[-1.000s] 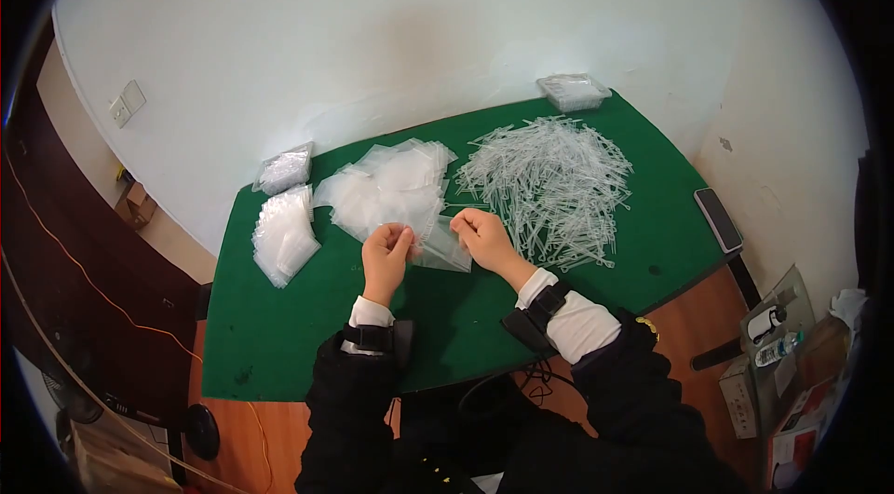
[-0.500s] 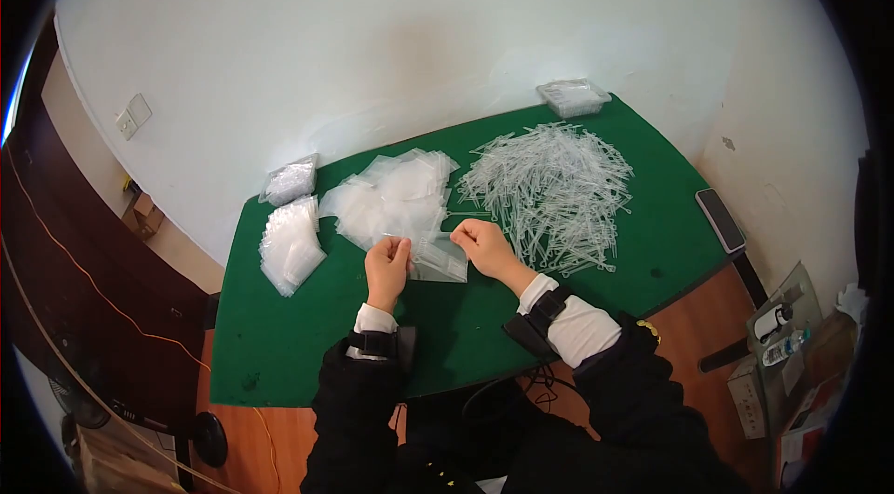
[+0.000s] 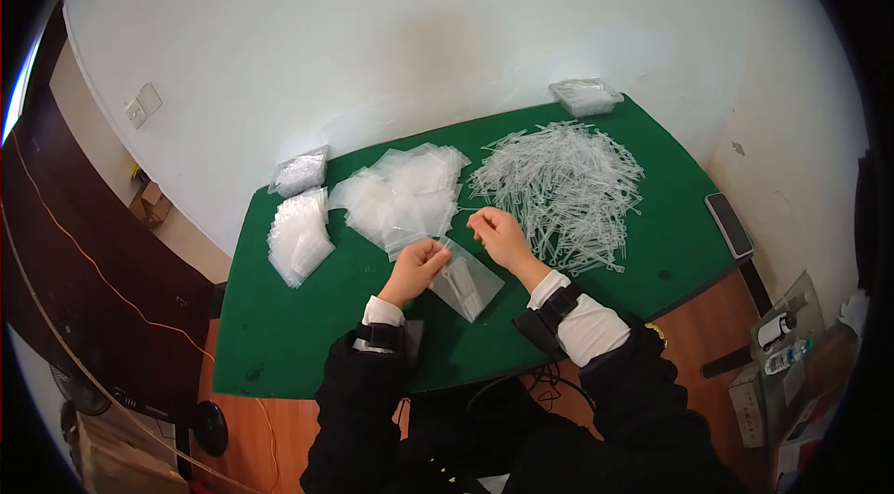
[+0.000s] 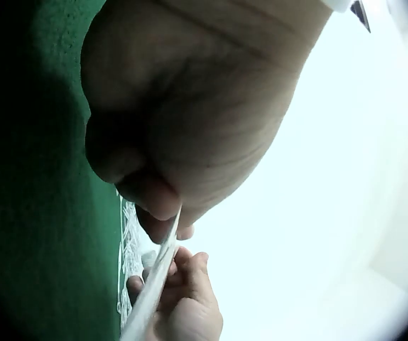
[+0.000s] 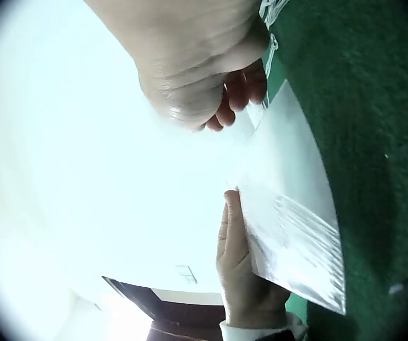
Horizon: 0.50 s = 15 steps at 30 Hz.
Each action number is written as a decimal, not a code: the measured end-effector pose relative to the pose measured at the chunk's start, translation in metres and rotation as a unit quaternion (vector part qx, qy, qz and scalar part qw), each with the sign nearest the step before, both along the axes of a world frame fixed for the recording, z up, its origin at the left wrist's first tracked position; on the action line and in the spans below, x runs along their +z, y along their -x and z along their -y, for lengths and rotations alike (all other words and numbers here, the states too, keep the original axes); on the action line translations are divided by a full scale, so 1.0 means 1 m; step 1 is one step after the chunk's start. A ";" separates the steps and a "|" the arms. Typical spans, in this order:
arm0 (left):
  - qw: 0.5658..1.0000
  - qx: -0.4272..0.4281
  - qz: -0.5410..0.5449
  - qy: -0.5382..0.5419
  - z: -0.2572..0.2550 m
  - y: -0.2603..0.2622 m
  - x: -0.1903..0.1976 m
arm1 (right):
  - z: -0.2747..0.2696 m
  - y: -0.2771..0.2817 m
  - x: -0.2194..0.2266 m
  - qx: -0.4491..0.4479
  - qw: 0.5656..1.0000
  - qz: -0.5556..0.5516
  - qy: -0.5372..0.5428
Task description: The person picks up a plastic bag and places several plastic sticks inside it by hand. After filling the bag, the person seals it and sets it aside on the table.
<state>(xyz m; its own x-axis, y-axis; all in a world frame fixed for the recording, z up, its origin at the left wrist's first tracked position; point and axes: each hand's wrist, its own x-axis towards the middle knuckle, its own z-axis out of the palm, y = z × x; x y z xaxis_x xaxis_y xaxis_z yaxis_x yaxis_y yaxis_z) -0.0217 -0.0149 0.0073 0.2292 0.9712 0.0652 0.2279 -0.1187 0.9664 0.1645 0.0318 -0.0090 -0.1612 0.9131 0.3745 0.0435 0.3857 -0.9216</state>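
Pinches clear bag (image 3: pixel 477 287) by one edge with left hand (image 3: pixel 413 273), over green surface (image 3: pixel 279 345); judged light, limp, slippery, best taken by edges; curls fingers of right hand (image 3: pixel 501 238), cannot tell whether around anything

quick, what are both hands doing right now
Left hand: pinching a clear bag of thin sticks.
Right hand: loosely open, nothing seen in it.
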 end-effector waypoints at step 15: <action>0.981 -0.016 -0.117 -0.153 0.001 -0.001 -0.002 | 0.012 0.010 0.000 0.070 0.996 0.043 -0.032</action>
<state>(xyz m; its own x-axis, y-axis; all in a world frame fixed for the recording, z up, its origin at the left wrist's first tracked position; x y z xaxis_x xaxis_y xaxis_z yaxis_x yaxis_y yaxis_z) -0.0206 -0.0159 0.0053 0.3019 0.9067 0.2946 0.4308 -0.4055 0.8062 0.1546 0.0202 -0.0093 -0.3194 0.8542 0.4103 0.0629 0.4512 -0.8902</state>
